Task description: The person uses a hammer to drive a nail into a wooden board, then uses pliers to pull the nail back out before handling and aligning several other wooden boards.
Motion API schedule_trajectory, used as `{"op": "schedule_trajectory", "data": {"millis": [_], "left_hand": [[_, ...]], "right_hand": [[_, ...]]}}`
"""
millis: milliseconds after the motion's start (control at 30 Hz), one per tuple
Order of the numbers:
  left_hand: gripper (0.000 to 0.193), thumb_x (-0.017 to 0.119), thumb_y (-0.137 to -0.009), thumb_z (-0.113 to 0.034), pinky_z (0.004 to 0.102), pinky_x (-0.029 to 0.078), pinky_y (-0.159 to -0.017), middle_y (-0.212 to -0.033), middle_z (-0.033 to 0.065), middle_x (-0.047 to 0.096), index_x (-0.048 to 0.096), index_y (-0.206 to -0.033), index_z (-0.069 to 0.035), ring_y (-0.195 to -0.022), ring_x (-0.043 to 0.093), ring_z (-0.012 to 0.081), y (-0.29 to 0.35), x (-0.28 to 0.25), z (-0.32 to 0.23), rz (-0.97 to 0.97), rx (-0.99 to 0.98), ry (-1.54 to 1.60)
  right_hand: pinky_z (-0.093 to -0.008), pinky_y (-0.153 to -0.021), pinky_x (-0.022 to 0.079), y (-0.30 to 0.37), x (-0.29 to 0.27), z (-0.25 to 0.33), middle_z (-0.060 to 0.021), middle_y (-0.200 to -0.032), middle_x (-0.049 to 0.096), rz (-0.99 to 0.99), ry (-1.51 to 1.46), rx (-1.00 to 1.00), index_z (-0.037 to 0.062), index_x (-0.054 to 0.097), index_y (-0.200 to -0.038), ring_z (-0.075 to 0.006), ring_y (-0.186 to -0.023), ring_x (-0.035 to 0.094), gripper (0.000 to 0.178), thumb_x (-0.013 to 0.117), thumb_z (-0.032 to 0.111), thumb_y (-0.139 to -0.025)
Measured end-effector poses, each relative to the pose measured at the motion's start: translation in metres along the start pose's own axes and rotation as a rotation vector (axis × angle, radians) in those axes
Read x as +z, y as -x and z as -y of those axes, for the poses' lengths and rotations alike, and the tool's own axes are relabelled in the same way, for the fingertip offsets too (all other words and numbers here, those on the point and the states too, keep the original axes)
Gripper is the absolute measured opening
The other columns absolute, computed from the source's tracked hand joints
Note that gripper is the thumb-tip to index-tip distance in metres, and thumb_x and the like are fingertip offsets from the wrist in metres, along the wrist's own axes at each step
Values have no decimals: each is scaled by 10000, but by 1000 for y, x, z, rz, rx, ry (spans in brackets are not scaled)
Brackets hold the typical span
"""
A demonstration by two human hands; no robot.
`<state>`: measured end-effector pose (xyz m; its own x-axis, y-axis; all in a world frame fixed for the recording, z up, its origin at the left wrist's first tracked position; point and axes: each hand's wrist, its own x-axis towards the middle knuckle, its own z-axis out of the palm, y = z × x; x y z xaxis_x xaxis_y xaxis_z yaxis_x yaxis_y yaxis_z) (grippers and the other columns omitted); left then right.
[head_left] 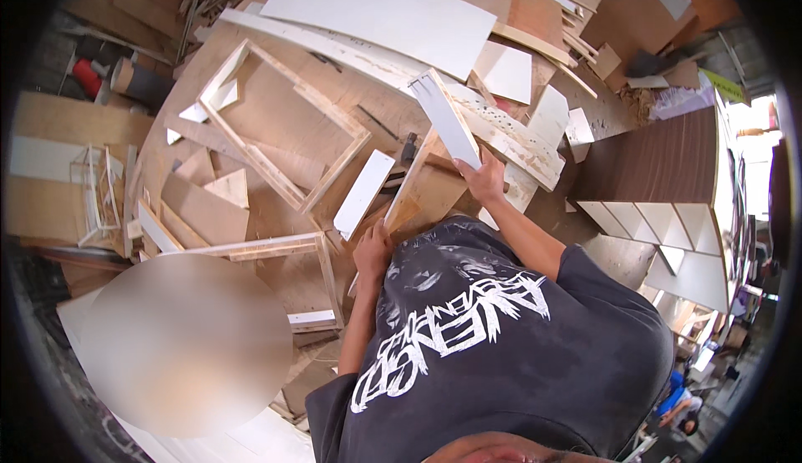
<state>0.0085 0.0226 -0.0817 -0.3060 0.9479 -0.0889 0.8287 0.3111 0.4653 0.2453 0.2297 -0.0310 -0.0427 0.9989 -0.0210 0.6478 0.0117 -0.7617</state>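
Note:
My right hand [483, 177] is closed on the near end of a long, narrow white-faced board [444, 116], which is raised at an angle with its wooden edge showing. My left hand [373, 250] is closed at the near end of a thin wooden strip [407, 181] in front of my shirt; its fingertips are partly hidden. Beside the strip lies a short white board [364, 194]. A dark-headed hammer [409, 147] rests on the worktable just beyond it.
A rectangular wooden frame [342, 121] lies at the far left of the worktable, with another frame [327, 279] nearer me. Large white panels [380, 12] and scrap boards cover the far side. A dark brown cabinet [647, 162] stands at right. A blurred patch covers the lower left.

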Motion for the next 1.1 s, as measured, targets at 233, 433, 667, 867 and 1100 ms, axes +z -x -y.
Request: {"op": "schedule_trajectory", "data": {"millis": [233,433,667,867,1100], "left_hand": [[247,670,-932,-181,446,523,-699,-888,186,711,668,-1112,-12,-781,691,386,-26,-42,-17,10,-106,142],[264,675,-931,-97,252,464,-788,-978,26,679,666,-1152,48,-860,589,98,-22,-85,-10,-286,-266,1135],[323,598,-993,-280,285,436,-866,-1057,43,644,655,-1139,2,-986,552,120,-49,-104,-36,-582,-273,1178],[351,563,-1008,-300,288,439,-834,-988,42,648,665,-1075,29,-921,550,121,-47,-121,-35,-654,-225,1217],[351,622,-1001,-284,272,463,-743,-879,30,678,704,-1070,50,-813,578,105,-46,-122,-36,-674,-247,1040]], "right_hand": [[-395,-856,542,-7,-53,-24,-213,-1006,749,-104,-352,122,-49,662,-1203,-307,-947,730,571,835,309,-793],[-279,-742,515,-25,-51,12,-38,-906,727,-39,-793,91,16,669,-1108,-113,-824,662,273,768,147,-890],[-275,-723,513,-17,-37,71,-64,-937,720,88,-1055,58,2,619,-1184,-127,-846,678,358,779,148,-899],[-277,-690,498,-19,-32,94,-44,-1007,717,229,-1067,37,52,631,-1155,-152,-874,708,337,792,204,-900],[-279,-718,484,-38,-22,133,-46,-1076,720,388,-1019,-111,59,630,-1177,-157,-898,703,335,780,194,-910]]}}
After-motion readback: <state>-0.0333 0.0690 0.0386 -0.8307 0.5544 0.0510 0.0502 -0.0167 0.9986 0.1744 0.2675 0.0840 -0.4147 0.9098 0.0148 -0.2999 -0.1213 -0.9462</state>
